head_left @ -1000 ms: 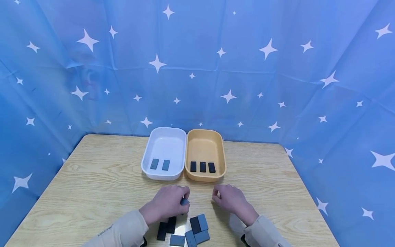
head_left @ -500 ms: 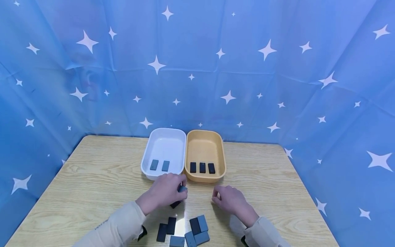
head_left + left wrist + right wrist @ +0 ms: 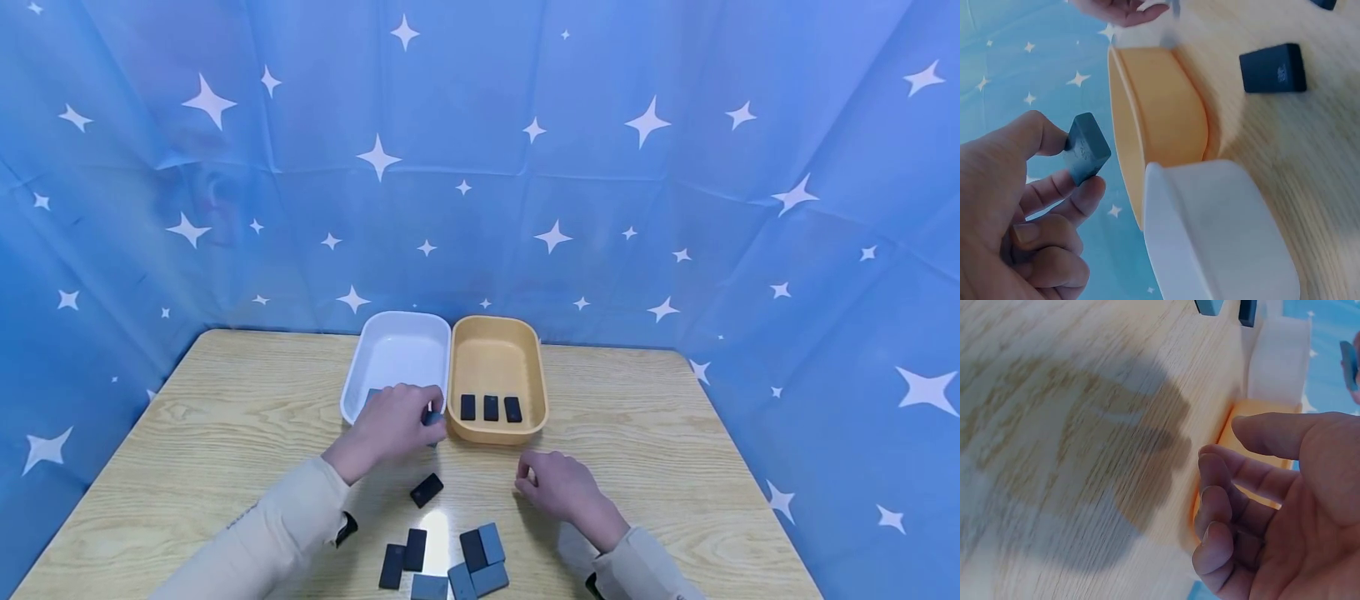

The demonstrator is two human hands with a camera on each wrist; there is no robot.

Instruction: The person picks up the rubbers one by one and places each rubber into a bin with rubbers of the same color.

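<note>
My left hand (image 3: pixel 393 423) pinches a blue-grey rectangular block (image 3: pixel 1088 147) between thumb and fingertips, over the near rim of the white tub (image 3: pixel 408 354). That hand mostly covers the blue-grey blocks inside the tub; a corner of one shows beside it. On the table just below lies a lone black block (image 3: pixel 427 490). To the right, my right hand (image 3: pixel 562 483) hangs loosely curled above the table with nothing in it, near the orange tub (image 3: pixel 495 354). The right wrist view shows its thumb and fingertips apart.
Inside the orange tub stand three black blocks (image 3: pixel 491 407) in a row. Near the front edge, more black blocks (image 3: pixel 415 550) and blue-grey blocks (image 3: pixel 491 577) lie grouped on the wooden table (image 3: pixel 660 467). A blue star-patterned curtain (image 3: pixel 480 125) hangs behind.
My left hand has moved forward from the table to the white tub's near rim with the blue-grey block, uncovering the lone black block. My right hand has stayed in place.
</note>
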